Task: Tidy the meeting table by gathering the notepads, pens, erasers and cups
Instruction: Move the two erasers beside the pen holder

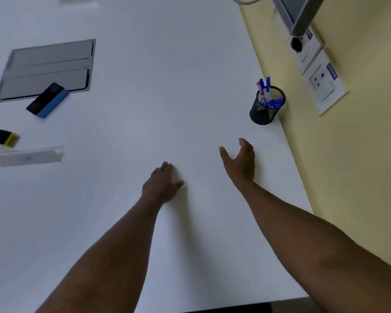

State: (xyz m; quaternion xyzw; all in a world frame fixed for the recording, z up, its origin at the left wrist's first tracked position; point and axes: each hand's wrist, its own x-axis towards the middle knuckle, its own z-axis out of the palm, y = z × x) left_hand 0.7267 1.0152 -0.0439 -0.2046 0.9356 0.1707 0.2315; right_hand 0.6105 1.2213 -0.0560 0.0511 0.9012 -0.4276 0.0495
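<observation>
- Meeting table surface (145,75): a broad white top that fills most of the view, its right edge running along a yellow wall (359,177).
- Grey hatch panel (48,68): set flush into the surface at the far left, lid down.
- Wall sockets (321,84): a white plate on the yellow wall, just beyond the surface's right edge.
- Right hand (240,164): reaches forward above the surface toward the right edge, grip wide, thumb spread from the straight fingers, holding nothing; it is near the pen cup but apart from it.
- Left hand (161,184): lies low over the middle of the surface, grip relaxed with fingers extended and empty; whether the fingertips touch the top I cannot tell.
- Pen cup (266,107): a black mesh holder standing upright at the right edge, close to the wall.
- Blue-and-black eraser (47,100): lies tilted, overlapping the near edge of the hatch panel.
- White flat item (28,156): lies at the left, blurred, kind unclear.
- Yellow-and-black eraser (2,136): at the left edge, partly cut off.
- Markers (265,91): blue-capped, standing in the pen cup.
</observation>
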